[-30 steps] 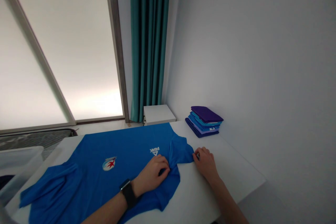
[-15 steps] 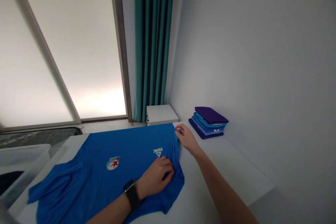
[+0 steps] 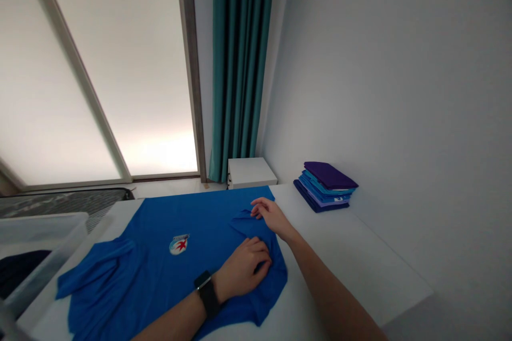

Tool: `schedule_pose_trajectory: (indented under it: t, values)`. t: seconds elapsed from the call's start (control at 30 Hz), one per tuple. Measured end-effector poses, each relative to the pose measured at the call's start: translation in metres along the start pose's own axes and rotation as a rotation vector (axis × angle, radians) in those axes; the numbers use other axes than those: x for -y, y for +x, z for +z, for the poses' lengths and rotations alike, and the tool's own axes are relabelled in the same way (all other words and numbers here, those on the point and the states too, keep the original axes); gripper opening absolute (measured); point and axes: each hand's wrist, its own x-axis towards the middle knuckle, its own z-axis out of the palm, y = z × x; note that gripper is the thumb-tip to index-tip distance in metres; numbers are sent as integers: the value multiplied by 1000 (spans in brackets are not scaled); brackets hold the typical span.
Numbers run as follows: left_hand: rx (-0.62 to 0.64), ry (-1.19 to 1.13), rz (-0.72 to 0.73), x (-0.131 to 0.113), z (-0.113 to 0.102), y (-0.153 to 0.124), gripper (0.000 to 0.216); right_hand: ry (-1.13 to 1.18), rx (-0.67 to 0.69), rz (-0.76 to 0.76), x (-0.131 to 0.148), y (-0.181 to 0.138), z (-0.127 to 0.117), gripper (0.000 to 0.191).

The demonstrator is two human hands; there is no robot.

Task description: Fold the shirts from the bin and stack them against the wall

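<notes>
I am pressing my left hand [image 3: 245,268] on the blue shirt [image 3: 168,256], fingers curled into the cloth near its right edge. A dark watch [image 3: 207,293] is sitting on that wrist. My right hand [image 3: 269,213] is lying flat on a sleeve that is folded over the shirt body. The shirt is lying spread on the white table [image 3: 352,256], its star logo [image 3: 178,244] facing up. A stack of folded clothes [image 3: 326,185] is standing near the wall, well apart from my hands. A teal curtain [image 3: 240,64] is hanging behind.
</notes>
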Motion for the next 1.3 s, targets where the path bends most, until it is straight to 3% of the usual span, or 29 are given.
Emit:
schedule_pose_trajectory:
  t: [0.17, 0.27, 0.4, 0.5, 0.67, 0.77, 0.87, 1.03, 1.17, 1.3]
  values:
    - [-10, -12, -11, 0, 0, 0, 19, -139, -286, -47, -19, -15, -34, 30]
    - [1, -26, -4, -1, -1, 1, 20, -225, -340, -97, -30, -24, -43, 32]
    - [52, -4, 0, -6, -15, 3, 19, -313, -322, -146, -36, -26, -40, 33]
    - [54, 44, -87, -2, -39, 4, 17, -362, -304, -155, -39, -25, -36, 34]
    - [-61, 222, -356, 39, -68, -1, 21, -415, -281, -147, -42, -25, -35, 42]
    - [-113, 321, -486, 68, -64, -8, 22, -438, -274, -144, -42, -25, -34, 40]
    - [-147, 364, -510, 82, -52, -13, 23, -466, -256, -160, -41, -25, -32, 42]
    - [-162, 333, -464, 84, -42, -15, 23, -590, -175, -182, -36, -17, -29, 46]
    - [-154, 256, -459, 87, -44, -15, 21, -720, -72, -123, -30, -4, -32, 32]
    - [-149, 216, -451, 90, -45, -15, 18, -734, -58, -88, -23, 19, -36, 19]
